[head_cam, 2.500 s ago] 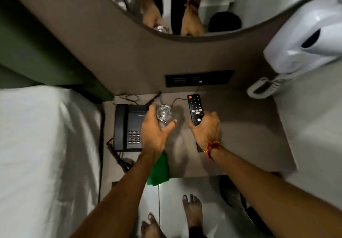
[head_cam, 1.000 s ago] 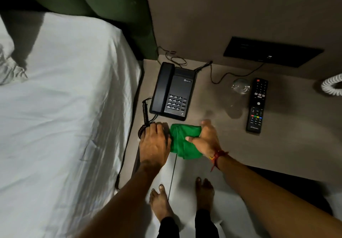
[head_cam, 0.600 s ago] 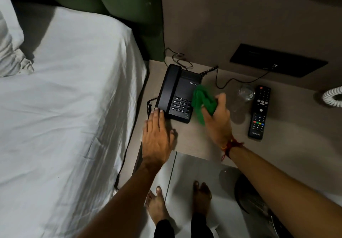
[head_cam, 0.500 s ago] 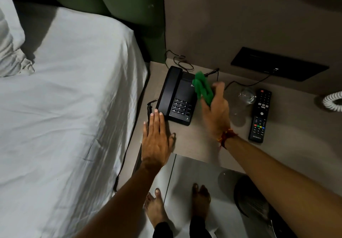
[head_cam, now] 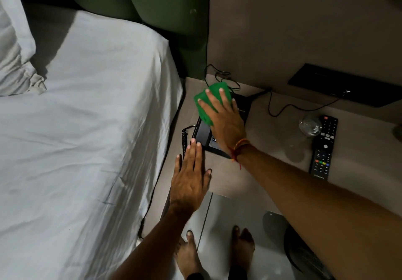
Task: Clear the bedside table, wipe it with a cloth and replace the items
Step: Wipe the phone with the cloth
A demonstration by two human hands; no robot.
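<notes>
Near the back left corner of the beige bedside table (head_cam: 261,171), the right hand (head_cam: 225,122), fingers straight and spread, presses a soft green cloth (head_cam: 203,108), likely light and best bunched under the palm, onto a black desk telephone (head_cam: 203,133), while the left hand (head_cam: 189,179) rests flat, fingers relaxed, near the front edge.

Green cloth (head_cam: 202,107) (crumpled) atop black telephone (head_cam: 203,132)

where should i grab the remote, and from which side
Take the remote by its near half, pinching its long edges from above. It lies flat, lengthways toward the wall, and the glass stands close by its far left edge, so the near end probably leaves most room.
</notes>
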